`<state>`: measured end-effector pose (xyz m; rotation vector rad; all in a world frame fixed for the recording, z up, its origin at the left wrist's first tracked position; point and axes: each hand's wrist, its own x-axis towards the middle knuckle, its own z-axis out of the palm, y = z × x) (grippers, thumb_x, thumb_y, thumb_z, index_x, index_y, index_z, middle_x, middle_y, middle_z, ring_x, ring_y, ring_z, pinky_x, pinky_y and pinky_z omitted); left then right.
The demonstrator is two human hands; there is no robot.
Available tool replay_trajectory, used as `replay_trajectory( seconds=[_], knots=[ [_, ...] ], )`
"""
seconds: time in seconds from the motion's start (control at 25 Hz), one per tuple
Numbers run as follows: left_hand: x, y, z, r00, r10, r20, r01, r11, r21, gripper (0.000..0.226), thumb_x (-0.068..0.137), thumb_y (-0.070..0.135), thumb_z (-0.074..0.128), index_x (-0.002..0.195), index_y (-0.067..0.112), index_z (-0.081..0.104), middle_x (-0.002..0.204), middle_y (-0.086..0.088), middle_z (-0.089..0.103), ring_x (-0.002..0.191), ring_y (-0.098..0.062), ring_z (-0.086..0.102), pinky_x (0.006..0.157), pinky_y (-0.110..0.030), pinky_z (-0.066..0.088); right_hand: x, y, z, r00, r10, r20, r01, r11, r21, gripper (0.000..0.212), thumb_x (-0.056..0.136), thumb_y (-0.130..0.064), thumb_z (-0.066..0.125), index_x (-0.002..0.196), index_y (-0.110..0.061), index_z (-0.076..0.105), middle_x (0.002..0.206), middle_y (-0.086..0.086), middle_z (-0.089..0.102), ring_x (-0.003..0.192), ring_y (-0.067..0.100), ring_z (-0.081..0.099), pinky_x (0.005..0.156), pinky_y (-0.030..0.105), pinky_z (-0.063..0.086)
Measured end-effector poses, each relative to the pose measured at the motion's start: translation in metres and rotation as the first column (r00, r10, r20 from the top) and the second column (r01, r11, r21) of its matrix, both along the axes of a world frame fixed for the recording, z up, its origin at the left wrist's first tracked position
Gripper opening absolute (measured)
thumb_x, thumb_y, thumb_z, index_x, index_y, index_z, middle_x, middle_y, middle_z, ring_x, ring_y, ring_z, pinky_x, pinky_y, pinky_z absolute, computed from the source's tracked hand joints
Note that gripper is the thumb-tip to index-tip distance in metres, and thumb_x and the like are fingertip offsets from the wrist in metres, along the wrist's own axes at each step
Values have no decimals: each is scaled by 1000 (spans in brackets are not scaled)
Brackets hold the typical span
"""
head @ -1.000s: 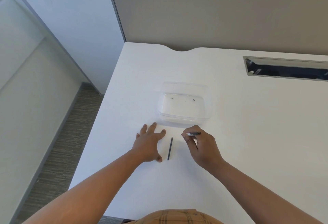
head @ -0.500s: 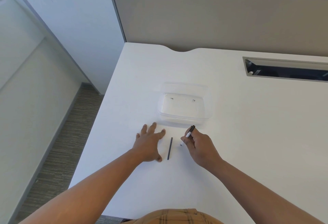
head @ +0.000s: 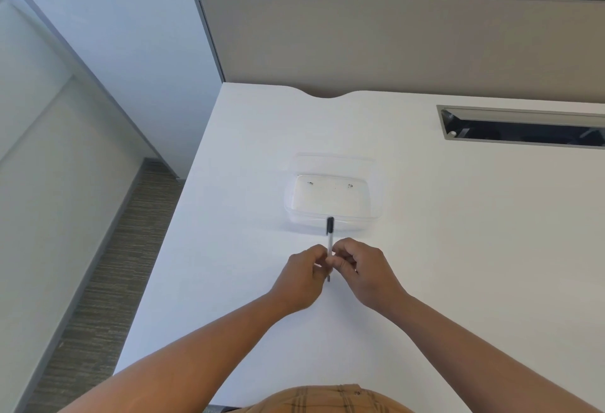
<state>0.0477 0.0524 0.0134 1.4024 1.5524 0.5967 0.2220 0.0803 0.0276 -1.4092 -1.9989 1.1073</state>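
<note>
On the white tabletop, left hand and right hand meet, each grip pinched on the pen between them, both equally near, its long axis pointing straight away from the person, dark end toward the clear box just beyond.

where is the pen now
In the head view the pen is at centre, pinched between the left hand and right hand, black end toward the clear container.

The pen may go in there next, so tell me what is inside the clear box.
Inside the clear box only two small dark specks show near its far wall. The cap of the pen covers a small strip of the near edge.
</note>
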Motion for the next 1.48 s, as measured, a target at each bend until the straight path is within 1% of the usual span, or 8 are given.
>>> replay_trajectory(
  seconds=[0.12, 0.32, 0.6, 0.68, 0.76, 0.92, 1.04, 1.48],
  knots=[
    [-3, 2, 3, 960, 210, 183, -185, 972, -143, 18, 97, 14, 60, 85, 28, 62, 84, 5, 72, 79, -13, 75, 59, -17, 52, 4, -3, -7, 999, -22, 36, 23, 999, -44, 19, 94, -30, 67, 112, -22, 65, 86, -19, 65, 77, 4, 64, 71, 20, 50],
    [-11, -2, 2, 765, 437, 473, -273, 885, -376, 5, 98, 7, 62, 102, 4, 62, 90, -12, 75, 88, -25, 76, 92, -46, 55, 0, -12, -9, 998, 14, 61, -3, 983, -182, 31, 87, -36, 75, 114, -25, 65, 92, -13, 69, 78, 9, 67, 75, 27, 57],
    [-8, -14, 15, 716, 497, 490, -281, 848, -450, 13, 96, 14, 67, 104, 4, 65, 94, -10, 79, 87, -21, 76, 79, -30, 58, -6, -12, 1, 986, 72, 151, -61, 995, -78, 14, 93, -23, 62, 83, -15, 68, 65, 1, 61, 59, 10, 48, 60, 28, 43],
    [-9, -16, 22, 859, 403, 316, -278, 885, -374, 19, 93, 27, 71, 98, 9, 67, 86, -5, 79, 76, -17, 76, 68, -29, 59, -4, -13, 5, 980, 85, 180, -73, 995, -70, 18, 95, -22, 58, 84, -11, 67, 72, 7, 63, 65, 15, 50, 64, 35, 46],
    [-15, -20, 25, 978, 161, -133, -176, 977, -116, 30, 88, 48, 66, 80, 19, 63, 69, 4, 72, 62, -16, 68, 57, -31, 53, -1, -14, 7, 977, 71, 201, -60, 997, -57, 14, 97, -20, 58, 90, -16, 69, 80, 0, 63, 73, 16, 54, 70, 34, 47],
    [-26, -23, 32, 759, 2, -652, 378, 813, 443, 23, 82, 52, 69, 91, 31, 62, 89, 13, 68, 85, -18, 62, 67, -33, 49, 2, -18, 10, 966, 101, 238, -92, 995, -46, 10, 99, -17, 56, 99, -19, 67, 92, -2, 61, 84, 18, 56, 76, 33, 47],
    [-32, -12, 35, 687, -108, -719, 521, 763, 383, 25, 88, 36, 71, 111, 28, 70, 105, 7, 71, 99, -24, 63, 86, -39, 48, 0, -21, 13, 968, 101, 228, -94, 995, -43, 11, 100, -17, 56, 101, -20, 66, 92, -3, 59, 84, 18, 55, 77, 34, 47],
    [-45, -20, 24, 742, -219, -634, 503, 807, 310, 22, 101, 22, 50, 112, 28, 69, 85, 5, 64, 73, -23, 56, 62, -33, 34, 6, -25, 21, 969, 143, 203, -134, 989, -59, 15, 96, -36, 62, 108, -28, 69, 96, -8, 62, 89, 13, 60, 78, 32, 50]
  ],
)
